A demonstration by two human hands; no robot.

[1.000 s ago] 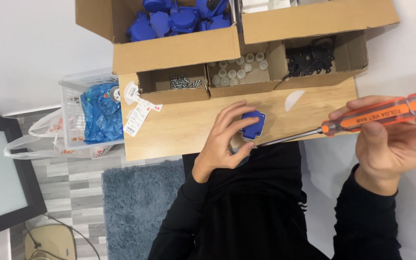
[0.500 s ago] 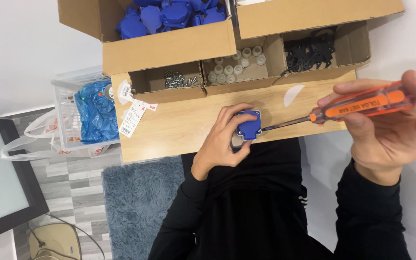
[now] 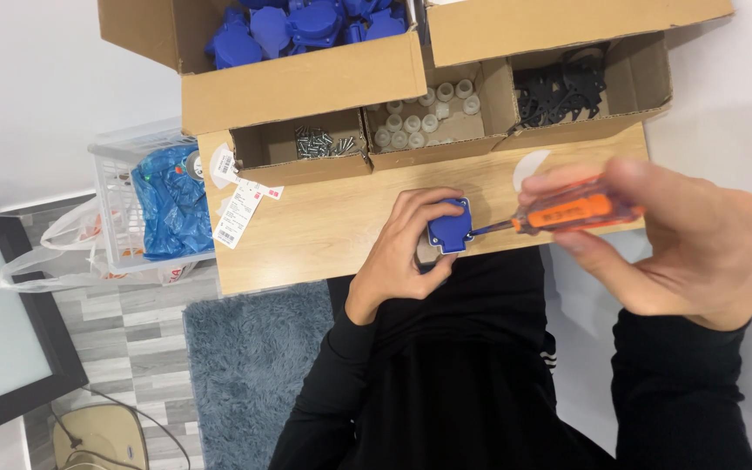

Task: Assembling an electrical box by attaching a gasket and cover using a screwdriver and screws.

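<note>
Screwdriver tip hidden behind blue part.

Wooden board (pale) bears three small cardboard trays.

Blue part, orange-handled screwdriver, perhaps translucent.

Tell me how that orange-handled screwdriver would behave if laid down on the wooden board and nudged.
The screwdriver looks stiff, with a slim metal shaft. Its rounded handle would probably roll on the smooth wooden board. It seems light, since the right hand holds it by the fingers alone.
</note>
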